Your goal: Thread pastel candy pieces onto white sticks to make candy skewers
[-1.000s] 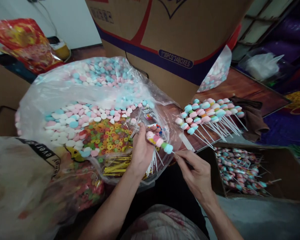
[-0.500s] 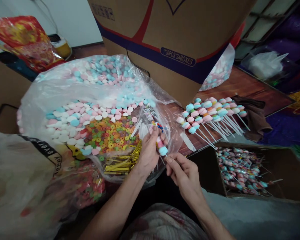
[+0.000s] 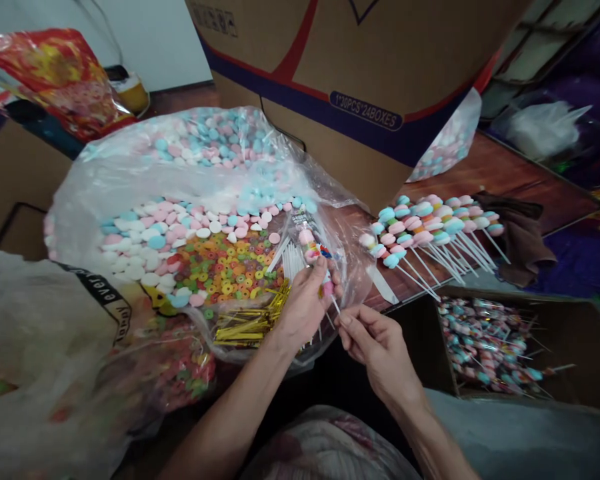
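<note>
My left hand (image 3: 305, 300) is closed around a clear printed wrapper (image 3: 325, 252), just above a bundle of white sticks. Inside that wrapper sits a marshmallow skewer (image 3: 307, 240) of pink and pale sweets, partly hidden by my fingers. My right hand (image 3: 377, 343) pinches the skewer's white stick low down between thumb and forefinger. Under and beside my left hand lie gold twist ties (image 3: 245, 327) and the white sticks (image 3: 294, 259). Gummy rings (image 3: 230, 270) and loose pastel marshmallows (image 3: 155, 233) spread to the left on clear plastic.
Unwrapped marshmallow skewers (image 3: 437, 223) are piled on the table at right, sticks toward me. Below them, an open carton (image 3: 575, 333) holds many wrapped ones. A large cardboard box (image 3: 355, 73) stands behind. A plastic bag of gummies (image 3: 180, 367) bulges at lower left.
The skewer has slid upward into the wrapper, its sweets now showing above my left fingers. My right hand stays on the stick. The view has shifted slightly.
</note>
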A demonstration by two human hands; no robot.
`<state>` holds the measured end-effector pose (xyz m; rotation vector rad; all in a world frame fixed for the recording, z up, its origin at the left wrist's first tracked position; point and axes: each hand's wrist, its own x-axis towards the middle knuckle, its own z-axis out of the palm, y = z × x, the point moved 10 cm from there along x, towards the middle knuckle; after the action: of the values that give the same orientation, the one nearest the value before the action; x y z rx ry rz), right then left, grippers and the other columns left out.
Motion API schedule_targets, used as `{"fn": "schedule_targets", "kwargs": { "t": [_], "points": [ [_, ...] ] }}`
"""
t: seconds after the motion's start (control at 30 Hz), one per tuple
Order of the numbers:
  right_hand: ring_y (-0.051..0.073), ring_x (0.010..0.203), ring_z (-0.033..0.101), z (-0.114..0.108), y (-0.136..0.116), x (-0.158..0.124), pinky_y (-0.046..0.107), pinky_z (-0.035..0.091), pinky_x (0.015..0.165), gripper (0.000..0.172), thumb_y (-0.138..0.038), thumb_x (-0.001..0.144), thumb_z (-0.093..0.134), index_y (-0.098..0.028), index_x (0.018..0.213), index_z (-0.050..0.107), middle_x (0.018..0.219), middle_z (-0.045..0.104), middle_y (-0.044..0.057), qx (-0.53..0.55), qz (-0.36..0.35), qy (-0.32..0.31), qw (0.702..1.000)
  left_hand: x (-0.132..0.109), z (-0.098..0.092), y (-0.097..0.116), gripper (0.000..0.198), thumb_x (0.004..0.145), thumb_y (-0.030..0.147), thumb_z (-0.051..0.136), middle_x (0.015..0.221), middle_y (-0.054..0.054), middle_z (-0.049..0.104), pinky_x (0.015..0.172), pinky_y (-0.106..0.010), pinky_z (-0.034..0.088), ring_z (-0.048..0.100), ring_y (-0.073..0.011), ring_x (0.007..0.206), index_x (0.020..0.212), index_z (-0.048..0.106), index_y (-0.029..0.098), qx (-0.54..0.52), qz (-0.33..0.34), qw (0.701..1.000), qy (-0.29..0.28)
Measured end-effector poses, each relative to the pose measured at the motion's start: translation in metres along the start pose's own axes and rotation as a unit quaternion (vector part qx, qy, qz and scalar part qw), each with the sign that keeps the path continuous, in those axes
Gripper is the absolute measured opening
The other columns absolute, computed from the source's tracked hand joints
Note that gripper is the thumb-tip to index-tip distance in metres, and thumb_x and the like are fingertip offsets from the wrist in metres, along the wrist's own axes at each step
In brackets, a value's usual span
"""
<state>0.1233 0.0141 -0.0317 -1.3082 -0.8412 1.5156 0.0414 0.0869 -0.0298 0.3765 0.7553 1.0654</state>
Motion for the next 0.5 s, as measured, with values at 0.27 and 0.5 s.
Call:
{"fn": "schedule_targets", "kwargs": {
  "t": [0.27,0.5],
  "points": [
    [0.006,0.049,0.034,0.008,-0.001,0.016,0.019,0.024,0.043,0.031,-0.040,0.086,0.066,-0.016,0.069,0.057,0.057,0.046,-0.004,-0.004,-0.078,0.047,0.996,-0.010,-0.005,0.001,0.029,0.084,0.044,0.067,0.070,-0.001,0.061,0.061,-0.023,0.047,0.061,-0.0134,0.068,0.084,0.060,0.016,0.074,0.063,0.995,0.023],
    [0.005,0.042,0.031,0.025,0.002,0.019,0.018,0.024,0.038,0.031,-0.044,0.083,0.070,-0.018,0.073,0.055,0.054,0.043,-0.007,0.057,-0.033,0.019,0.998,-0.014,-0.015,-0.003,0.032,0.083,0.046,0.066,0.076,-0.006,0.070,0.051,-0.022,0.046,0.062,-0.0132,0.057,0.092,0.068,0.016,0.087,0.068,0.994,0.020]
  ]
}}
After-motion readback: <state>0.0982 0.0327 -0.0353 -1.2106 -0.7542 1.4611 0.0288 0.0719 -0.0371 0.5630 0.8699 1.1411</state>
